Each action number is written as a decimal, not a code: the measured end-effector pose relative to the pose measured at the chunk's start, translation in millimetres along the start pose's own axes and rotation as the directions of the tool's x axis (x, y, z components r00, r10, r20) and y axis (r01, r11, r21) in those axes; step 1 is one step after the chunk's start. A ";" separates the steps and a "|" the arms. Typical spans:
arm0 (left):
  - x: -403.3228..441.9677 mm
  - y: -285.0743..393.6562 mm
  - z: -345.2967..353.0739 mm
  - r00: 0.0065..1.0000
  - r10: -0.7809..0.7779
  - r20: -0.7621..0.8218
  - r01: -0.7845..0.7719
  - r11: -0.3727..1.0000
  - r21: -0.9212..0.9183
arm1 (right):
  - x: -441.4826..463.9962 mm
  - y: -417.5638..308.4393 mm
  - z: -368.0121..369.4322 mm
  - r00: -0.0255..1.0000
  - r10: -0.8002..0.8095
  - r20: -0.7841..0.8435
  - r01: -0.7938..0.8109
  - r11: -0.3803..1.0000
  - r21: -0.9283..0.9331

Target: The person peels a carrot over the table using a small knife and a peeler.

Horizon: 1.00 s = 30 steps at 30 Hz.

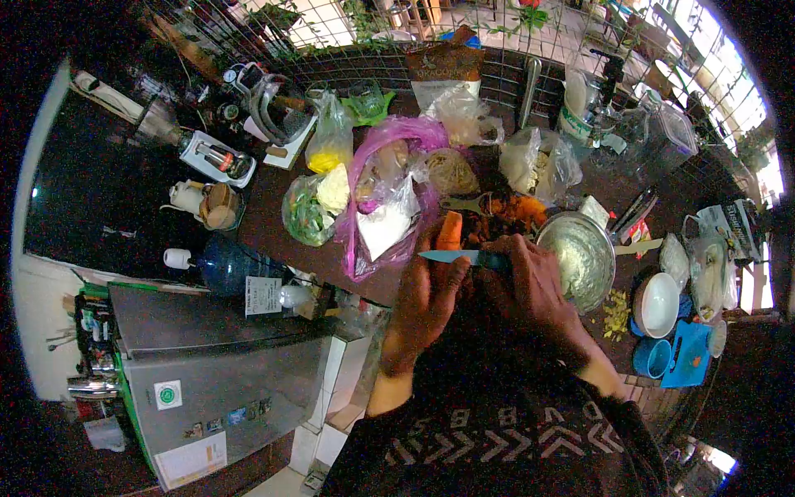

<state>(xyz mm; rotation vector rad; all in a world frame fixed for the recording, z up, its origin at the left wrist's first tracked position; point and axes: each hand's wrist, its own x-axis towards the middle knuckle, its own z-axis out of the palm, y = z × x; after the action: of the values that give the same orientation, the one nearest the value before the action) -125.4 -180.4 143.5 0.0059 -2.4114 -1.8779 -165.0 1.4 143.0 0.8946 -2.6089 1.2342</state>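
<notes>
My left hand is closed around an orange carrot, whose upper end sticks up past the fingers. In my right hand is a knife, gripped by its dark handle. Its blade points left and lies across the carrot by my left thumb; whether it cuts in, I cannot tell. Just beyond my hands lies a heap of orange carrot pieces or peelings. Close to the right of my right hand stands a metal bowl with a whitish, floury mass inside.
Left of my hands lie a purple plastic bag with a white packet and a bag of green vegetables. At right are small yellowish pieces, a white bowl, a blue cup and a blue cutting board. Wire mesh runs behind.
</notes>
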 end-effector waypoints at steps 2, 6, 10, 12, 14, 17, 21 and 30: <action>1.9 -9.0 0.6 0.999 0.036 0.010 -0.036 0.999 0.005 | -1.1 5.7 3.3 0.999 -0.025 -0.023 0.025 1.000 -0.003; 1.9 -7.1 3.4 0.998 0.056 -0.026 -0.056 0.998 0.000 | -5.1 17.7 9.2 0.999 -0.026 -0.029 0.025 0.999 -0.022; 2.1 -5.0 3.1 0.998 0.031 -0.061 -0.031 1.000 0.002 | -23.3 78.4 41.1 0.994 -0.102 -0.039 0.098 0.990 -0.098; 2.1 -3.2 2.7 0.997 0.033 -0.068 -0.032 0.999 0.022 | -25.9 83.6 45.4 0.995 -0.087 -0.047 0.081 0.990 -0.116; 1.8 3.3 2.1 0.998 0.002 -0.069 -0.005 0.999 -0.049 | -27.9 86.1 48.8 0.996 -0.071 -0.054 0.064 0.990 -0.123; 2.2 1.0 2.4 0.996 -0.068 -0.061 0.062 0.994 -0.093 | -21.8 70.0 43.3 0.999 -0.019 -0.046 0.019 1.000 0.009; 4.7 -3.5 5.1 0.990 0.077 -0.122 -0.074 0.997 0.029 | 2.2 3.1 3.7 0.974 0.188 0.126 -0.213 0.951 0.223; 3.4 -10.9 8.0 0.980 0.102 -0.170 -0.083 0.990 0.115 | -14.3 61.7 39.4 0.991 0.116 0.064 -0.124 0.982 0.144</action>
<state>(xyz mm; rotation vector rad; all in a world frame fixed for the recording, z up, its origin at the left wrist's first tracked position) -129.9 -175.6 131.3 0.0624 -2.3466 -1.6335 -182.3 9.2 70.9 0.8149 -2.6784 1.4712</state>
